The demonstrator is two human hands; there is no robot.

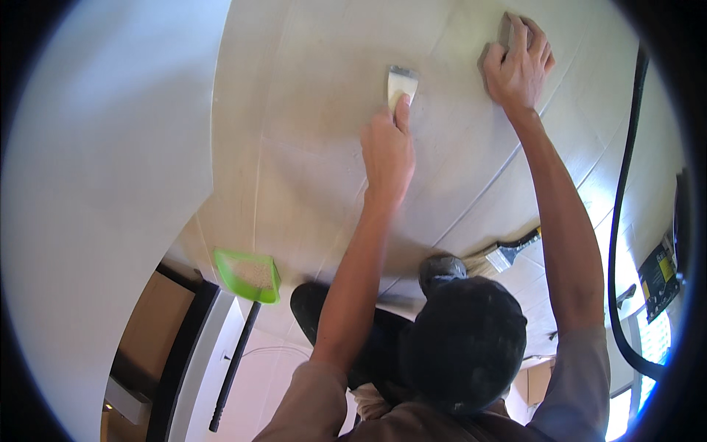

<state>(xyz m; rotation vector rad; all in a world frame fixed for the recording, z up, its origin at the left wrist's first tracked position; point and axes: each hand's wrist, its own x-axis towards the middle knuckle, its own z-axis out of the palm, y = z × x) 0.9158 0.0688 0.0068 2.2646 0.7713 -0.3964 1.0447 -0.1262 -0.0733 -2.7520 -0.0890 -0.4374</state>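
Scraper (401, 87) in your left grip (389, 151), blade aimed away from you

So, biggest stuff first: you've got a pale floor (317, 199) with thin seams running across it, plus a smooth white surface (103, 169) filling the left side. A black cable (626, 162) curves down the right side. The green dustpan (247, 291) sits left of your left forearm, light crumbly bits in it, its black handle trailing toward the lower left. A flat paintbrush (502, 255) lies between your forearms, bristles toward your shoe (442, 271). There's a dark package (659, 280) with yellow patches near the right edge.

Your right grip (519, 74) is up on the right, fingers bent against the floor; can't tell if it's clamped on anything. Your left one is clamped on the scraper, thumb along it. Scraper's at the floor, well left of your right grip, long axis running almost straight away from you, leaning a touch right. Smallest thing: the marks on that package, too tiny to read.
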